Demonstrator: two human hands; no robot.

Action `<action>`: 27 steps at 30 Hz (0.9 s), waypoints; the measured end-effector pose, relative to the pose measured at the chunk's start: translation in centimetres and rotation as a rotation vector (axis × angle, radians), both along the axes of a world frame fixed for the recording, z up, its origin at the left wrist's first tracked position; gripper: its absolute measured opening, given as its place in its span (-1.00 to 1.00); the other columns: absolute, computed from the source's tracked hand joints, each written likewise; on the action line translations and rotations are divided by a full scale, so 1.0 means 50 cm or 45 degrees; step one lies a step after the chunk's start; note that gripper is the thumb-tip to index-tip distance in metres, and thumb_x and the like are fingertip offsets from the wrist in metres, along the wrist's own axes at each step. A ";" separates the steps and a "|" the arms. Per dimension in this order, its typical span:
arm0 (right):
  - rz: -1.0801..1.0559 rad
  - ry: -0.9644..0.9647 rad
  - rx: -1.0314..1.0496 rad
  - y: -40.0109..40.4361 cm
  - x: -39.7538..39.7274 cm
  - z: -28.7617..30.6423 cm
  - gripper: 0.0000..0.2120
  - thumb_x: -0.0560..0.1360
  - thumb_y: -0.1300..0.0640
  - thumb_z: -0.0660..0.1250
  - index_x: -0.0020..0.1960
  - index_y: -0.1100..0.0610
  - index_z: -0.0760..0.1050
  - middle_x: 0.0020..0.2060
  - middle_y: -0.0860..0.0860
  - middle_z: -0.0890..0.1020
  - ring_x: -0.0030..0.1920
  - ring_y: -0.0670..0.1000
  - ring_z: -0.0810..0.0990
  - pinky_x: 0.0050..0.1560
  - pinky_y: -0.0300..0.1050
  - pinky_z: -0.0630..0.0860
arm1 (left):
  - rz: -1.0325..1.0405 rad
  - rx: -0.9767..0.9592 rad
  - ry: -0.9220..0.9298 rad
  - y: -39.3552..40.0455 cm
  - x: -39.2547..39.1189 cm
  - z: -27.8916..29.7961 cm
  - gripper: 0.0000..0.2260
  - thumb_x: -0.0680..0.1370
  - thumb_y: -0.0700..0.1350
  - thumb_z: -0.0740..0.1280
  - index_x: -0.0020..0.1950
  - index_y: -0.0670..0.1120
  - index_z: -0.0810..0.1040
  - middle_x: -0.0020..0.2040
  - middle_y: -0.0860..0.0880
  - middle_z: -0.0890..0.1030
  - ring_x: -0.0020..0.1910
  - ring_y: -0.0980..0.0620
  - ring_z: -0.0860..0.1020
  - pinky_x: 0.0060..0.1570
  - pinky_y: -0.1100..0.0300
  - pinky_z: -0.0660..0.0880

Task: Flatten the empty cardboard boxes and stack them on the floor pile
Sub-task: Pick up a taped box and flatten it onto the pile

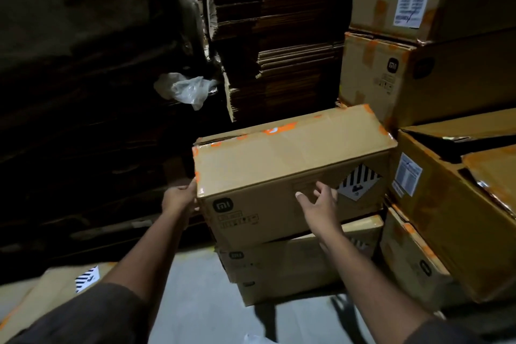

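Nearest the camera, a strip of bare grey floor (201,301) ran between the two forearms and offered the only open room for movement. A flattened cardboard sheet (55,290) bearing a striped diamond label lay on the floor at the lower left, its edge bordering that strip.

The top box (282,176) sat unflattened and closed on a lower box (293,262), slightly askew, with its near lower edge overhanging the box beneath. Orange tape remnants marked its top edges and left corner. A striped hazard label (358,181) was fixed to its front face at the right.

The left hand (180,197) was at the box's left front corner, fingers curled round the vertical edge and touching it. The right hand (321,202) was spread wide, fingers straight and splayed, at the front face just left of the hazard label; whether the fingertips pressed the card or stood just off it could not be told.

To the right, stacked boxes (446,204) crowded close beside the top box, leaving no gap on that side. To the left was dark shelving of cardboard. Behind, a tall stack of flattened cartons (279,50) rose near the box's rear edge, with a crumpled plastic bag (187,89) lodged at its left.
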State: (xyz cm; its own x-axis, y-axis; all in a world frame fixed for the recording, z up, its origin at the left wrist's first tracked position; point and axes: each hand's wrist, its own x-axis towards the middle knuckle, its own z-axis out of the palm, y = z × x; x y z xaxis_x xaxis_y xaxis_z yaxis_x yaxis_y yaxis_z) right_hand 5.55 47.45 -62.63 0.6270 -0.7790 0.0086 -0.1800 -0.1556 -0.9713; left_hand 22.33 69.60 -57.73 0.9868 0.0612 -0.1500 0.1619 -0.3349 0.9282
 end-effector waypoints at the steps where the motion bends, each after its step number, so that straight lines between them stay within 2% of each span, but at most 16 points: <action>1: 0.010 0.001 -0.001 0.008 0.002 0.001 -0.39 0.58 0.02 0.38 0.53 0.15 0.24 0.45 0.02 0.23 0.37 0.03 0.40 0.26 -0.05 0.45 | -0.052 -0.070 0.063 0.008 0.005 0.000 -0.65 0.58 0.12 0.39 0.03 -0.18 0.60 -0.06 -0.18 0.68 -0.21 -0.10 0.65 -0.20 0.06 0.60; 2: 0.012 0.004 0.000 0.015 0.004 0.002 -0.38 0.57 0.02 0.38 0.54 0.16 0.23 0.45 0.03 0.23 0.37 0.04 0.41 0.29 -0.02 0.45 | -0.119 -0.093 0.123 0.015 0.003 0.007 -0.65 0.59 0.11 0.38 0.04 -0.20 0.61 -0.07 -0.18 0.68 -0.27 -0.08 0.65 -0.26 0.09 0.61; 4: 0.003 0.008 0.000 0.027 0.002 0.000 -0.35 0.57 0.03 0.39 0.55 0.17 0.22 0.45 0.02 0.23 0.38 0.04 0.41 0.31 0.00 0.45 | -0.283 -0.126 0.230 0.027 -0.006 0.015 -0.68 0.63 0.08 0.32 -0.05 -0.19 0.62 -0.25 -0.11 0.66 -0.45 0.02 0.61 -0.28 0.08 0.63; 6: -0.001 0.010 -0.010 0.037 -0.004 -0.004 -0.33 0.57 0.03 0.39 0.57 0.17 0.18 0.46 0.01 0.21 0.39 0.04 0.39 0.32 -0.02 0.44 | -0.473 -0.136 0.333 0.039 -0.022 0.025 -0.66 0.66 0.06 0.27 -0.12 -0.18 0.59 -0.42 -0.04 0.60 -0.50 0.07 0.58 -0.09 -0.01 0.63; 8: -0.010 0.021 -0.029 0.046 -0.011 -0.005 -0.27 0.57 0.02 0.39 0.59 0.18 0.12 0.48 0.00 0.17 0.40 0.05 0.38 0.35 -0.03 0.41 | -0.591 -0.106 0.372 0.055 -0.028 0.032 -0.69 0.65 0.02 0.30 -0.08 -0.21 0.62 -0.34 -0.09 0.65 -0.38 0.03 0.63 0.05 -0.02 0.59; 11: -0.041 0.015 -0.009 0.059 -0.022 0.006 -0.20 0.57 -0.03 0.38 0.62 0.18 0.02 0.53 -0.02 0.10 0.42 0.08 0.35 0.31 -0.08 0.36 | -0.612 -0.090 0.352 0.067 -0.046 0.035 -0.74 0.59 -0.10 0.39 0.06 -0.32 0.63 -0.11 -0.24 0.70 -0.20 -0.07 0.69 0.00 0.03 0.63; 12: -0.058 0.008 0.009 0.062 -0.027 0.009 -0.18 0.57 -0.06 0.37 0.63 0.17 0.00 0.55 -0.02 0.07 0.42 0.09 0.34 0.29 -0.07 0.36 | -0.588 -0.082 0.309 0.062 -0.066 0.031 -0.77 0.58 -0.15 0.41 0.03 -0.34 0.63 -0.10 -0.26 0.70 -0.19 -0.10 0.69 -0.07 0.06 0.66; 14: -0.111 -0.004 0.048 0.070 -0.037 0.012 -0.17 0.58 -0.11 0.34 0.63 0.16 -0.05 0.56 -0.02 0.02 0.41 0.11 0.34 0.21 -0.06 0.37 | -0.532 -0.048 0.202 0.052 -0.112 0.008 -0.84 0.57 -0.23 0.41 -0.15 -0.31 0.63 -0.22 -0.23 0.68 -0.27 -0.09 0.65 -0.14 0.07 0.65; 16: -0.174 -0.027 0.054 0.080 -0.048 0.009 -0.18 0.59 -0.15 0.30 0.64 0.13 -0.06 0.57 -0.03 0.01 0.39 0.13 0.37 0.13 -0.07 0.35 | -0.543 -0.013 0.124 0.051 -0.155 -0.016 -0.74 0.56 -0.22 0.43 -0.34 -0.22 0.61 -0.34 -0.20 0.65 -0.34 -0.06 0.59 -0.05 -0.01 0.63; 17: -0.198 -0.052 0.040 0.085 -0.052 0.007 -0.17 0.58 -0.17 0.29 0.64 0.12 -0.06 0.57 -0.03 0.01 0.39 0.13 0.38 0.13 -0.07 0.36 | -0.581 -0.014 0.111 0.057 -0.171 -0.021 -0.74 0.54 -0.19 0.46 -0.35 -0.20 0.63 -0.33 -0.20 0.66 -0.32 -0.07 0.60 0.00 -0.05 0.61; 20: -0.239 -0.098 0.017 0.096 -0.060 0.003 -0.17 0.57 -0.16 0.31 0.63 0.14 -0.03 0.57 -0.02 0.03 0.41 0.14 0.36 0.16 -0.09 0.34 | -0.726 0.002 0.153 0.087 -0.181 -0.009 -0.74 0.53 -0.03 0.48 -0.05 -0.25 0.67 -0.17 -0.19 0.72 -0.17 -0.08 0.67 0.09 -0.08 0.62; 23: -0.248 -0.123 0.040 0.108 -0.059 0.000 -0.16 0.56 -0.17 0.32 0.63 0.13 -0.02 0.57 -0.02 0.04 0.42 0.14 0.36 0.10 -0.11 0.33 | -0.817 0.016 0.313 0.114 -0.160 0.001 -0.65 0.53 0.03 0.46 0.22 -0.14 0.58 -0.03 -0.15 0.73 -0.04 -0.08 0.70 0.13 -0.11 0.62; 25: -0.265 -0.134 0.061 0.114 -0.055 -0.005 -0.15 0.55 -0.20 0.31 0.63 0.13 -0.01 0.56 -0.03 0.06 0.42 0.14 0.36 0.08 -0.07 0.35 | -0.832 0.009 0.395 0.125 -0.135 0.001 -0.63 0.54 0.07 0.44 0.27 -0.07 0.56 0.05 -0.16 0.72 0.05 -0.12 0.70 0.16 -0.14 0.60; 27: -0.290 -0.146 0.102 0.121 -0.052 -0.014 -0.19 0.56 -0.21 0.28 0.63 0.11 0.01 0.56 -0.03 0.07 0.43 0.15 0.36 0.08 -0.06 0.35 | -0.800 0.026 0.376 0.130 -0.111 -0.006 -0.61 0.61 0.16 0.32 0.27 -0.10 0.58 0.06 -0.17 0.71 0.09 -0.11 0.69 0.24 -0.19 0.54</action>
State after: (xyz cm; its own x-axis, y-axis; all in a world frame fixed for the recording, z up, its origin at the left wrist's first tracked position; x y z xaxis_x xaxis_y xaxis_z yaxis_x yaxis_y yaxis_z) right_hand 2.93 53.48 -63.34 0.4338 -0.9010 0.0023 -0.0898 -0.0458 -0.9949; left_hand 16.79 76.08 -58.01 0.7539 -0.5029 -0.4228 0.1762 -0.4651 0.8675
